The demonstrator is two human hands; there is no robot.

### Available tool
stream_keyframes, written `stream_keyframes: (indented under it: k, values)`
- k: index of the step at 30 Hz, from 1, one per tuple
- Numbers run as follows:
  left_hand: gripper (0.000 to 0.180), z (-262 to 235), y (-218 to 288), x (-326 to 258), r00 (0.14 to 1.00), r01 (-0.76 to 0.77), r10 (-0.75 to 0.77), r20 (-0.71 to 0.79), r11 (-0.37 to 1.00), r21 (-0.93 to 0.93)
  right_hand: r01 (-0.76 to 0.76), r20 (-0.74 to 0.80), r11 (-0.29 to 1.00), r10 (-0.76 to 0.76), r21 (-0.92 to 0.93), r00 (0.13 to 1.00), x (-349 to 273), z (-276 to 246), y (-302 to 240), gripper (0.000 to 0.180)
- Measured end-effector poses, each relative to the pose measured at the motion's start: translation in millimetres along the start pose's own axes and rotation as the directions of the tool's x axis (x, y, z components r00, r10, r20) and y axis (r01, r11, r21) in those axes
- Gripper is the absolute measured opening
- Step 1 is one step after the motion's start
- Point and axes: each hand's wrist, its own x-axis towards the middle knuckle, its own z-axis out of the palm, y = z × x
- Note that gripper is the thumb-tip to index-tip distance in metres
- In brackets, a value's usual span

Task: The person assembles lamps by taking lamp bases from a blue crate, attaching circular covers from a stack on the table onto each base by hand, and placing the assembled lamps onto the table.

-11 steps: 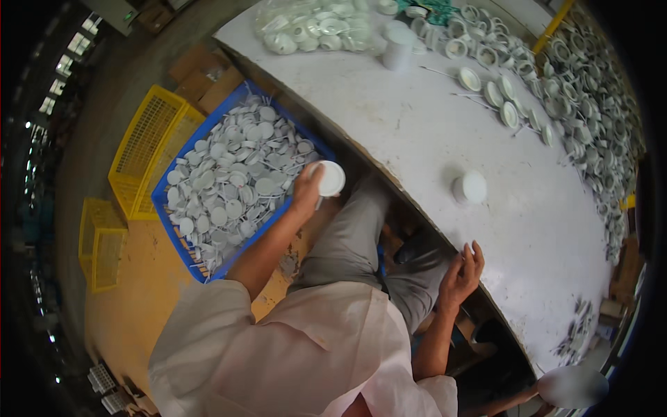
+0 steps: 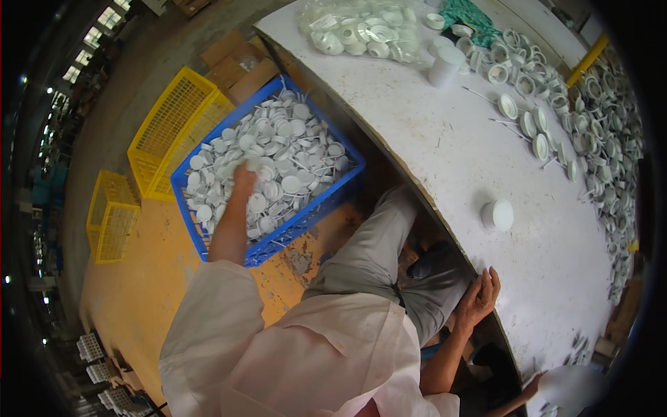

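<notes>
My left hand (image 2: 244,179) reaches over a blue crate (image 2: 319,198) heaped with white round pieces that have short wires (image 2: 292,184). At its fingertips is a blurred white round disc (image 2: 244,164), which the fingers seem to grip; the pieces around it make its outline hard to see. My right hand (image 2: 479,299) rests at the near edge of the white table (image 2: 445,153), fingers stretched and holding nothing. A white cylindrical stack (image 2: 497,215) stands on the table beyond it.
Yellow crates (image 2: 170,125) and cardboard boxes (image 2: 240,69) stand beside the blue crate. On the table are a clear bag of white parts (image 2: 361,31), another white cylinder (image 2: 447,66), loose discs (image 2: 528,124) and a large heap of rings (image 2: 604,139). Another person's arm (image 2: 517,403) shows lower right.
My left hand has moved left from beside the crate to over the heap, with the white disc. My right hand stays at the table edge. The whole view has shifted slightly.
</notes>
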Motion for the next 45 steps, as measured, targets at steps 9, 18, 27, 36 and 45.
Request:
stream_keyframes:
  k: [9, 18, 27, 36, 45]
  values:
    - [0.046, 95, 41, -73, 0.991, -0.134, 0.063, 0.120, 0.596, 0.792, -0.108, -0.044, 0.976, 0.101, -0.189, 0.994, -15, -25, -6, 0.022]
    - [0.090, 124, 171, -104, 0.795, -0.545, -0.081, 0.601, 0.341, 0.766, 0.035, 0.061, 0.934, -0.014, -0.356, 0.998, -15, -35, -2, 0.024]
    - [0.103, 100, 104, -52, 0.802, -0.533, -0.094, 0.589, 0.329, 0.779, 0.060, 0.134, 0.880, 0.004, -0.471, 0.991, -3, -31, 22, 0.023]
    - [0.113, 53, 44, 2, 0.794, -0.276, -0.435, 0.426, 0.367, 0.889, 0.060, 0.101, 0.727, 0.014, -0.684, 0.995, 0, -31, 37, 0.032]
    - [0.121, 47, 14, 12, 0.821, -0.251, -0.404, 0.403, 0.378, 0.891, -0.096, 0.034, 0.684, 0.174, -0.723, 0.984, 8, -16, 21, 0.029]
